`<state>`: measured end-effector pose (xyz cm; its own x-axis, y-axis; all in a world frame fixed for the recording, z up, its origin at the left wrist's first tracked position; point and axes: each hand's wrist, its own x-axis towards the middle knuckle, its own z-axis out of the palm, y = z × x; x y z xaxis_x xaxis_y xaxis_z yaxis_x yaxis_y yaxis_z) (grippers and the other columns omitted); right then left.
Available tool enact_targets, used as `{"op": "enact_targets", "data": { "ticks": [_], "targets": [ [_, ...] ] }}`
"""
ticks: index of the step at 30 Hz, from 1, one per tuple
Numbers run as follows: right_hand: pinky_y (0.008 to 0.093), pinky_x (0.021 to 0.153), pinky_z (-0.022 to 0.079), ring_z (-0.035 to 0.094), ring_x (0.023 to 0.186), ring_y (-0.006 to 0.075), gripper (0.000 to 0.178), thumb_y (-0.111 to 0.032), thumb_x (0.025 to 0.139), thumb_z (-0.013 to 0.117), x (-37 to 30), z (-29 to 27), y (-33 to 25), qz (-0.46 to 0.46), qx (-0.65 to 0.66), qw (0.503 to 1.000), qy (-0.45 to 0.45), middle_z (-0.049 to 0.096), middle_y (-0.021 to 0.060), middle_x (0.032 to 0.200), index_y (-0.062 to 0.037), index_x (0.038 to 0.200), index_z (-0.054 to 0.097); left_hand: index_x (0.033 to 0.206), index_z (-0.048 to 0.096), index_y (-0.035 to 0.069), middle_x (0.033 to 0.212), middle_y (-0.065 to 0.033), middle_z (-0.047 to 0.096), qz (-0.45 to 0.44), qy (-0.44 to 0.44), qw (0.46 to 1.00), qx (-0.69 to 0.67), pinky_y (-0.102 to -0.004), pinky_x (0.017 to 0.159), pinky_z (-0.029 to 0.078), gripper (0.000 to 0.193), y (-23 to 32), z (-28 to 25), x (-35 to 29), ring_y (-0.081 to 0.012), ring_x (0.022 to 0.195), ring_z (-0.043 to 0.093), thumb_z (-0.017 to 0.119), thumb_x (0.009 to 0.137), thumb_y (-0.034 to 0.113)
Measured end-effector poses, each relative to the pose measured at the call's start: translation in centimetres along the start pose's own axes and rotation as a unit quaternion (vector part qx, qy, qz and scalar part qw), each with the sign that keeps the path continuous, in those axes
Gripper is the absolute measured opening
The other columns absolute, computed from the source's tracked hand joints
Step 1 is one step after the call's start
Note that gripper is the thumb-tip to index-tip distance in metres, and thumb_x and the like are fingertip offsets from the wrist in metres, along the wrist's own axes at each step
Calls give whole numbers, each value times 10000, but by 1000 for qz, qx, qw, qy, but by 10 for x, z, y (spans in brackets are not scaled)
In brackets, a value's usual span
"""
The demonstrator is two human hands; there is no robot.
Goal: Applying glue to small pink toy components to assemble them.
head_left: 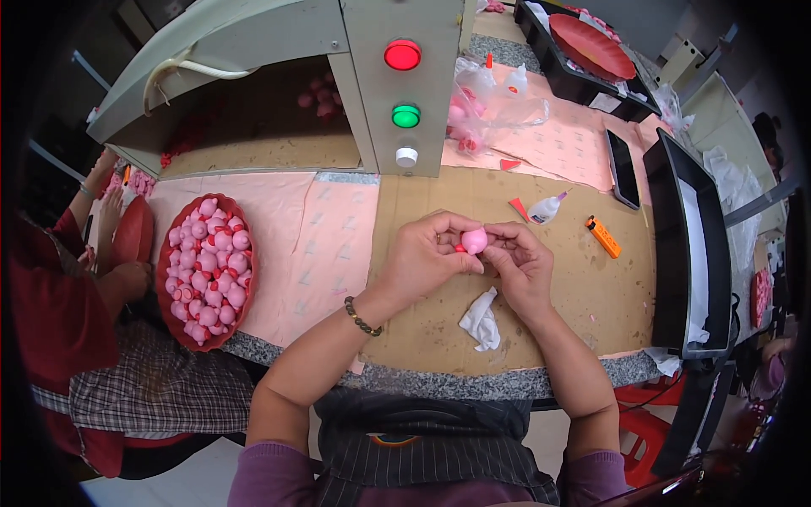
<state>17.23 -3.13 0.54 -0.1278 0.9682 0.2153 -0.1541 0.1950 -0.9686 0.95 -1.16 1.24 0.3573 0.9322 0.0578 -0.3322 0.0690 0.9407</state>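
Note:
Between my two hands, over the brown cardboard (422, 321), is a small round pink toy piece (475, 242) with a bit of red at its left side. My left hand (431, 258), with a beaded bracelet on its wrist, pinches it from the left. From the right, the fingertips of my right hand (519, 264) close on it too. Just below lies a crumpled white tissue (481, 321). Beyond my right hand are a small white glue bottle (547, 208) with a purple tip and a red cap (519, 209). An orange utility knife (603, 237) rests farther right.
At left stands a red bowl (166, 291) heaped with similar pink and red pieces, beside a co-worker's arm (118, 283). A machine with lit buttons (405, 156) rises ahead. A phone (623, 169) and a black tray (667, 245) are at right.

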Motion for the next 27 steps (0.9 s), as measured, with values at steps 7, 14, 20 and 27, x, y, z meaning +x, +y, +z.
{"op": "enact_targets", "data": {
  "ticks": [7,14,20,27],
  "targets": [
    [237,790,487,595,895,123,203,26,878,510,0,-4,-3,69,28,997,-8,617,101,982,57,1077,530,1045,548,-59,932,-119,643,-7,-12,999,45,-270,743,559,368,-3,1,0,-141,840,636,681,706,-108],
    [227,752,494,589,838,106,195,-22,897,499,1,-8,-5,110,-17,994,-14,616,85,967,43,1076,539,1087,524,-77,952,-127,636,-27,-17,999,29,-271,755,551,378,2,3,-1,-150,854,635,677,741,-71],
    [237,759,496,580,851,117,220,44,857,532,1,-1,-3,49,43,998,-7,583,62,974,39,1077,541,1023,528,-49,1025,-132,599,-10,-24,999,-38,-296,827,525,287,-1,-2,1,-179,947,606,652,766,-75],
    [234,764,485,566,879,126,230,107,794,578,0,0,-3,-55,6,998,-42,529,83,992,44,1015,590,1005,501,-27,1008,-122,597,27,-49,996,-64,-286,834,516,294,0,-4,2,-169,948,600,662,763,-64]
  ]
}}
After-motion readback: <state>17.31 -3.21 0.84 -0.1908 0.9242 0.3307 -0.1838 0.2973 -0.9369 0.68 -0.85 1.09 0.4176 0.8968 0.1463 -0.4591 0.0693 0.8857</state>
